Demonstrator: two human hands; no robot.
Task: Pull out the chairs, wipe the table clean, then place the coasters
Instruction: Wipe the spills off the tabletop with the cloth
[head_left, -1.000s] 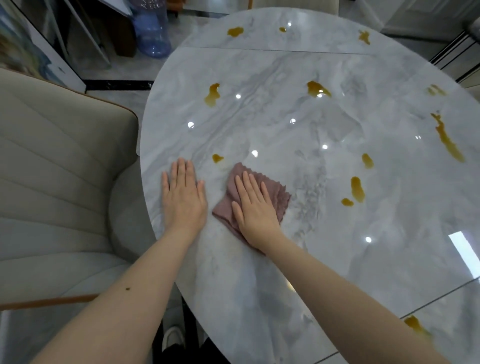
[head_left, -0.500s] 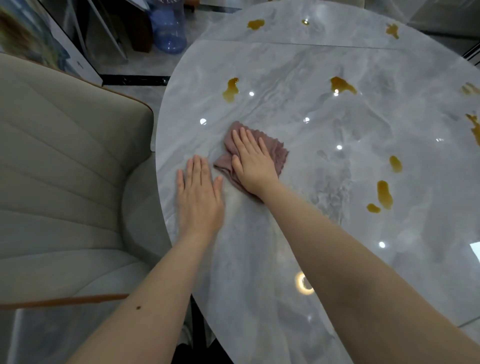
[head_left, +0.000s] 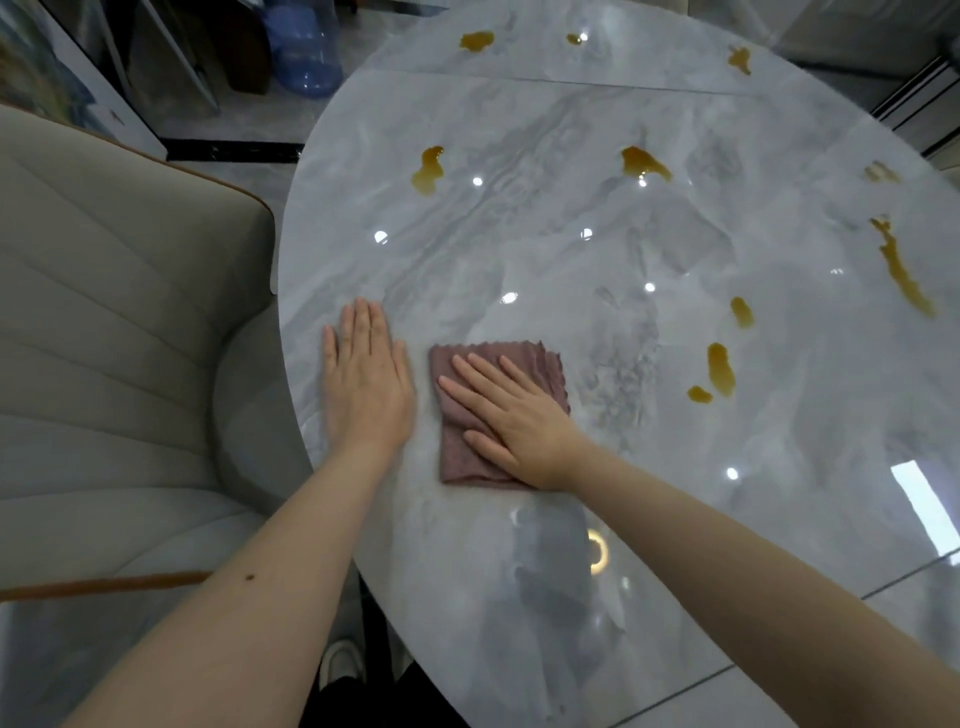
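Your right hand (head_left: 511, 415) lies flat w/ straight fingers on the mauve cloth (head_left: 498, 410), pressing it to the marble table (head_left: 519, 234). Nothing's pinched, bc a wide palm spreads the load and keeps the whole cloth in contact. Your left hand (head_left: 366, 376) is also flat and holding nothing, planted on bare tabletop just beside the cloth near the left edge, prob. as a brace while you lean in. The cloth sits at the near-left part of the table, well apart from most of the amber spills (head_left: 719, 369): two blobs to its right, more toward the far side and right rim. So wiping looks barely begun. The beige chair (head_left: 114, 322) stands left of the table, its seat touching or just under the rim; can't tell which. No coasters in view yet.
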